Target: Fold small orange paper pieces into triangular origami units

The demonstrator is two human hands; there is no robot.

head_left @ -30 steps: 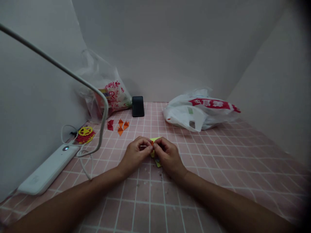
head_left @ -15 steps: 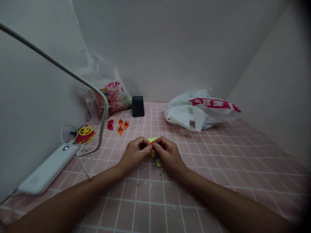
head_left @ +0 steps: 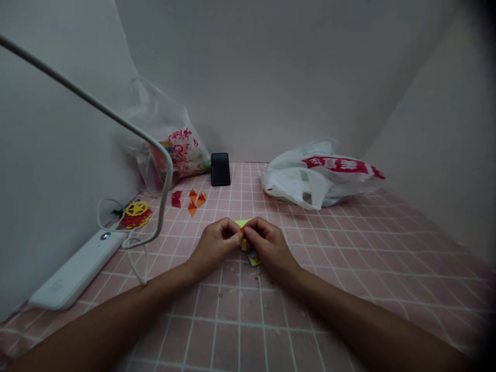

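Note:
My left hand (head_left: pixel 220 242) and my right hand (head_left: pixel 268 243) meet above the middle of the table, fingertips nearly touching. Between them they pinch a small piece of orange paper (head_left: pixel 242 230), mostly covered by the fingers. Behind and below the hands lies a yellow-green paper pad (head_left: pixel 243 222), partly hidden; a darker, patterned corner of a card (head_left: pixel 253 260) shows under my right hand. Farther off to the left rest several small folded orange paper pieces (head_left: pixel 192 207) with pointed tips, beside a dark red folded paper piece (head_left: pixel 175 199).
A black phone (head_left: pixel 220 169) lies near the back wall, between a filled plastic bag (head_left: pixel 186 155) and a white plastic bag (head_left: pixel 294 183). At left are red and yellow cut-outs (head_left: pixel 136 209), a white power device (head_left: pixel 73 271) and a bent grey cable (head_left: pixel 168 170) crossing the view.
The fingertips have shifted slightly around the orange paper, and less of it shows now. Everything else looks the same.

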